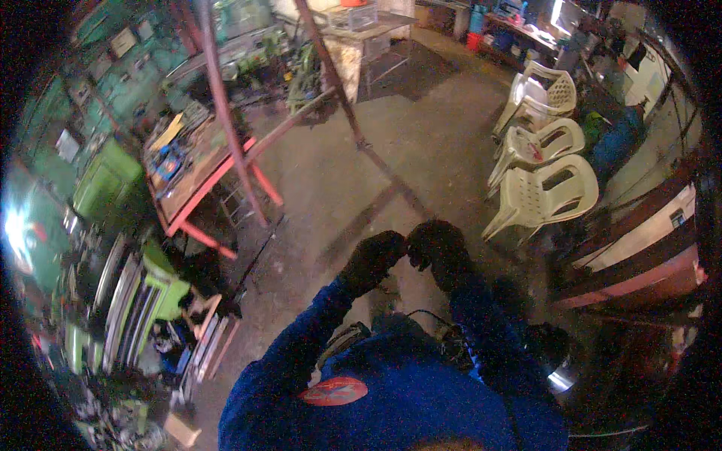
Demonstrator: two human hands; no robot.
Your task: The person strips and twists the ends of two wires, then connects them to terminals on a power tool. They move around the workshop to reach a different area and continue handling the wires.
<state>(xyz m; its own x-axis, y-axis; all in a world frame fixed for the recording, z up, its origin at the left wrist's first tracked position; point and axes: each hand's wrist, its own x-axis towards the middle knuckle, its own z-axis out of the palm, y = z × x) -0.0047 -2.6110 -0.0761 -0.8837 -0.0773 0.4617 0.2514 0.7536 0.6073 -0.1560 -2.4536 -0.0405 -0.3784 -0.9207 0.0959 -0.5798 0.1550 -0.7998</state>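
Both of my hands meet in front of my chest, dark against the floor and possibly gloved. My left hand [374,261] has its fingers curled in, the tips turned toward the other hand. Close beside it, my right hand [440,254] is also closed, with its knuckles bent downward. Whatever lies between the fingers, if anything, is too dark to make out. Blue sleeves [304,323] cover my forearms, and a red oval patch [335,391] shows on the blue clothing.
Cream plastic chairs [545,192] stand in a row on the right. A red-edged workbench [197,177] with tools is on the left, near reddish metal poles [218,90]. Green panels and metal pieces [139,301] crowd the lower left. Brown beams [632,270] lie at the right.
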